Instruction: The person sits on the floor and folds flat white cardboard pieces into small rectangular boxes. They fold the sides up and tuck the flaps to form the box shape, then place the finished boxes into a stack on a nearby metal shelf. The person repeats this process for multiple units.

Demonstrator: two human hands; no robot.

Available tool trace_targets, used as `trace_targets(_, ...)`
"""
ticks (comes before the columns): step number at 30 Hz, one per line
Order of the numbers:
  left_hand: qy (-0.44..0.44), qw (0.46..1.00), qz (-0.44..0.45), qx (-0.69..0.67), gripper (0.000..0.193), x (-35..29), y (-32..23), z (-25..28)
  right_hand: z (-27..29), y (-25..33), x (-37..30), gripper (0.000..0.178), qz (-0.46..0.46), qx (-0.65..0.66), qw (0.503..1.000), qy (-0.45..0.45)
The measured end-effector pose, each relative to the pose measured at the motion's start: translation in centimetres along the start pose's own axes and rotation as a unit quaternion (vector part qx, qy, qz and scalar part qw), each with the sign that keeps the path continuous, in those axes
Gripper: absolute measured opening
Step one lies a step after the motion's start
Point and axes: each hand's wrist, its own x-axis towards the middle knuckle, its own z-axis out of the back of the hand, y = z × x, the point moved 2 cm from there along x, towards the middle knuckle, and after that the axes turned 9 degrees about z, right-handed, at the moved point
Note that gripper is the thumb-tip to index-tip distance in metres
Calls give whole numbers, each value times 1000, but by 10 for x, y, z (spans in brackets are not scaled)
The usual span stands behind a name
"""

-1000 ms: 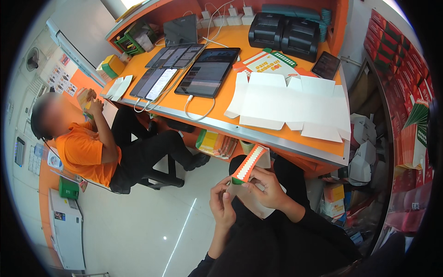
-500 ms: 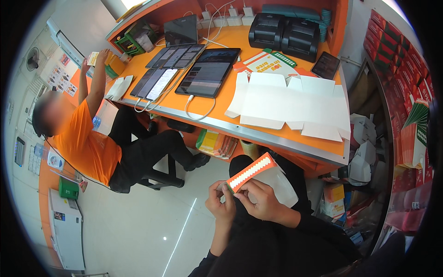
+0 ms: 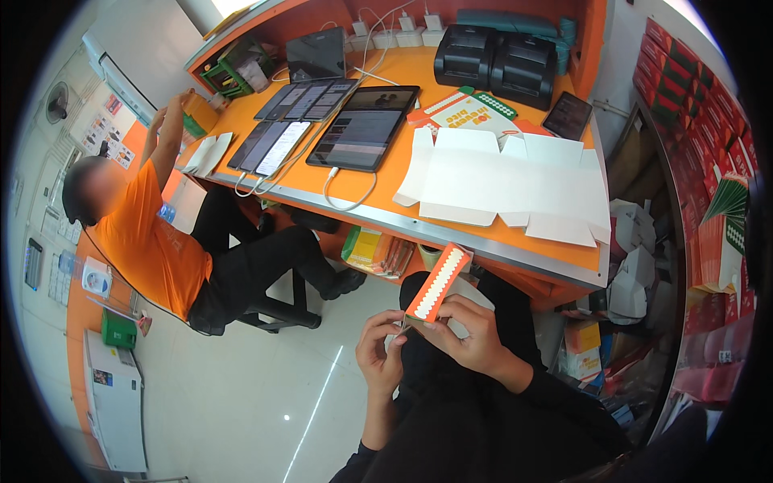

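Observation:
A partly folded cardboard box [image 3: 437,286] is in front of me over my lap, held in both hands. One long orange side with a white scalloped pattern faces up, and a white inner panel shows beyond it. My right hand [image 3: 475,338] grips the box's near right side. The fingers of my left hand [image 3: 378,352] are closed on a flap at its near left corner; the flap itself is mostly covered. A flat white box blank [image 3: 503,179] lies on the orange desk [image 3: 378,187] beyond my hands, with printed orange and green cartons [image 3: 467,111] behind it.
A large tablet [image 3: 362,129], several phones [image 3: 274,145] and charging cables cover the desk's left part. Two black printers [image 3: 495,63] stand at the back. A co-worker in an orange shirt [image 3: 153,241] sits at left, arms raised. Red flat cartons [image 3: 684,105] are stacked at right.
The box has turned steeper, its far end rising and swinging left. My hands shifted slightly with it. The co-worker's raised hands moved, and the small pack there no longer shows.

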Motion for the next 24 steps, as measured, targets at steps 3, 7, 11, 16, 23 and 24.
trace_targets(3, 11, 997, -36, 65, 16, 2, -9, -2, 3, 0, 2, 12, 2, 12, 1000, 9)
trace_targets(7, -9, 986, -81, 145, 19, 1, -17, -5, 3, 0, 0, 14, -48, 92, 994, 34)
trace_targets(11, -1, 971, -131, 200, 15, 3, -24, -2, 9, 4, 4, 18, -9, 58, 997, 55)
trace_targets(16, 27, 967, -158, 196, 11, 9, -29, -5, 9, 2, 2, 20, -34, 80, 995, 55)
trace_targets(23, 38, 977, -131, 166, 10, 9, -36, -12, 9, -5, -2, 21, -11, 76, 996, 44)
trace_targets(24, 38, 976, -135, 166, 9, 10, -36, -13, 7, -5, -4, 22, -20, 89, 995, 31)
